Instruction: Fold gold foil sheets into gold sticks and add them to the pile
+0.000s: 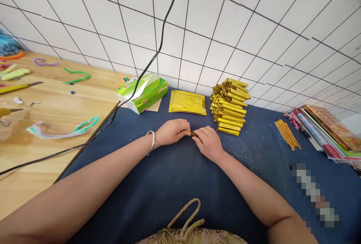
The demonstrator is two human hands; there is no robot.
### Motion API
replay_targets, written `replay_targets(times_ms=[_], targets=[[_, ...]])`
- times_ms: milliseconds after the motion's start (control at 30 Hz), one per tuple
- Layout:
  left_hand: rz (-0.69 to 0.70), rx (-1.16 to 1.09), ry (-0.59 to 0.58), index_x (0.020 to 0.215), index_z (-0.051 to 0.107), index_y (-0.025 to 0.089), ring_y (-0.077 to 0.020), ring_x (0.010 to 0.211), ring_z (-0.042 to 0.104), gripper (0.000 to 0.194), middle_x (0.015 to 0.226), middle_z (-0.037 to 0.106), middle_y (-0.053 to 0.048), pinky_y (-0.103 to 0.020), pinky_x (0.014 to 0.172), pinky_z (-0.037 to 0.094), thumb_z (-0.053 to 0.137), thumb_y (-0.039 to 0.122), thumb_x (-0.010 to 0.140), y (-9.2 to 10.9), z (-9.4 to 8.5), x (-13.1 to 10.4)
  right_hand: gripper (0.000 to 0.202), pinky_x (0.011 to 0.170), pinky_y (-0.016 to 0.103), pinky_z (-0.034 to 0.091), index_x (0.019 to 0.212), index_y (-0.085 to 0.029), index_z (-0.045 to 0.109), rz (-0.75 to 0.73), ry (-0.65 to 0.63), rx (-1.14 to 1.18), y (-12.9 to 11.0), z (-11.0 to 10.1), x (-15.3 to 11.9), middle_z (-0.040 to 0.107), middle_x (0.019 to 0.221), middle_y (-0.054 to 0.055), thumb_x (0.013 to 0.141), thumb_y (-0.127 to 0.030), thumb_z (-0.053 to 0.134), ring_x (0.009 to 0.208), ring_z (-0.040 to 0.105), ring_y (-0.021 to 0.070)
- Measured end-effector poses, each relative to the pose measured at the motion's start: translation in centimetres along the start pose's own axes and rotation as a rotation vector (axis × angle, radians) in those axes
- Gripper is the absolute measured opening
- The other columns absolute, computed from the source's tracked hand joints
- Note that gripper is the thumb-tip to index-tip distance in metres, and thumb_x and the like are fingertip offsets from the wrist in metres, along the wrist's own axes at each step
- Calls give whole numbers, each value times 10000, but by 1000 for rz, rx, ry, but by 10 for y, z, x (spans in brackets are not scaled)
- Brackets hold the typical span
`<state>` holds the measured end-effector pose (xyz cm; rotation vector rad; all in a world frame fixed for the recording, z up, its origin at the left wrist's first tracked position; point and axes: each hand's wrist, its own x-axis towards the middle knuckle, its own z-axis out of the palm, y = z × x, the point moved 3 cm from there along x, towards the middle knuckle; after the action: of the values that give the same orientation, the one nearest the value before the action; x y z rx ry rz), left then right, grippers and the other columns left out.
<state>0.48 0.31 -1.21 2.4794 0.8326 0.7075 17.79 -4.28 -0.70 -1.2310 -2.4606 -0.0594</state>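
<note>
Both hands meet over the dark blue cloth [180, 176], near the middle of the view. Between them runs a thin strip of gold paper [193, 134], folded or rolled narrow and mostly hidden by fingers. My left hand [172, 131], with a silver bangle at the wrist, pinches its left end. The fingers of my right hand [209, 143] close over its right end. Just beyond the hands lies a flat stack of gold paper sheets [187, 102]. To its right, a pile of folded gold paper tubes [229, 108] leans near the wall.
A green tissue pack [150, 95] sits behind my left hand. A black cable [162, 37] hangs down and crosses onto the wooden table [62, 99], where coloured scraps and yellow-handled tools lie. Brown strips [287, 134] and a stack of books [328, 133] are at right. A tiled wall [194, 22] bounds the back.
</note>
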Motion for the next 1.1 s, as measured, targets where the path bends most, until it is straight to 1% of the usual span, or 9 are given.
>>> replay_targets(times_ms=[133, 267, 333, 467, 633, 767, 867, 967, 1100], targets=[[82, 20, -34, 803, 564, 176, -150, 773, 521, 245, 773, 547, -24, -244, 703, 381, 420, 328, 928, 12, 10, 2, 233, 750, 341, 350, 942, -184, 610, -72, -26, -56, -3, 3, -2, 622, 870, 76, 943, -255, 389, 840, 489, 196], [128, 47, -46, 784, 548, 175, -151, 762, 514, 268, 758, 541, -23, -253, 703, 375, 409, 350, 932, 15, 11, 0, 284, 689, 335, 309, 809, -196, 617, -113, -26, -101, -1, 5, -3, 582, 725, 50, 945, -229, 369, 736, 449, 176], [145, 58, -50, 776, 542, 175, -152, 758, 512, 272, 752, 540, -22, -257, 706, 374, 410, 354, 932, 16, 11, 0, 294, 673, 335, 294, 778, -200, 616, -128, -28, -115, 0, 5, -3, 563, 689, 43, 943, -227, 374, 707, 431, 172], [119, 55, -46, 796, 553, 175, -150, 766, 517, 266, 767, 544, -22, -250, 701, 379, 412, 355, 932, 14, 10, 0, 287, 684, 330, 306, 808, -195, 621, -108, -22, -116, 1, 7, -1, 578, 716, 47, 948, -251, 377, 730, 448, 173], [31, 4, -4, 829, 567, 173, -140, 789, 527, 224, 805, 559, -21, -236, 715, 397, 416, 300, 934, 9, 2, 0, 256, 716, 317, 340, 917, -186, 628, -49, 42, -57, 5, 6, -1, 612, 784, 55, 948, -310, 407, 776, 493, 174], [37, -9, -8, 804, 570, 170, -139, 785, 531, 208, 783, 563, -18, -236, 716, 405, 445, 289, 920, 10, 0, 0, 268, 699, 311, 344, 833, -193, 629, -45, 44, -45, 7, 5, -3, 602, 719, 42, 946, -309, 415, 722, 492, 165], [48, -20, -8, 804, 575, 171, -136, 777, 533, 200, 781, 567, -17, -236, 713, 408, 454, 284, 916, 9, 2, 0, 273, 696, 309, 348, 826, -193, 632, -47, 41, -46, 7, 4, -3, 603, 711, 41, 945, -309, 416, 709, 489, 164], [34, -37, 25, 811, 579, 173, -134, 777, 534, 195, 783, 568, -14, -237, 716, 409, 458, 286, 914, 5, 3, -1, 258, 715, 308, 363, 874, -193, 639, -28, 48, -28, 7, 5, -2, 619, 748, 45, 943, -314, 422, 740, 502, 170], [-28, -70, 99, 818, 577, 173, -129, 758, 533, 180, 782, 570, -5, -239, 710, 410, 478, 296, 904, -2, -4, -3, 249, 739, 308, 383, 948, -195, 636, 44, 91, 52, 11, 4, -2, 638, 807, 51, 943, -323, 422, 777, 521, 176]])
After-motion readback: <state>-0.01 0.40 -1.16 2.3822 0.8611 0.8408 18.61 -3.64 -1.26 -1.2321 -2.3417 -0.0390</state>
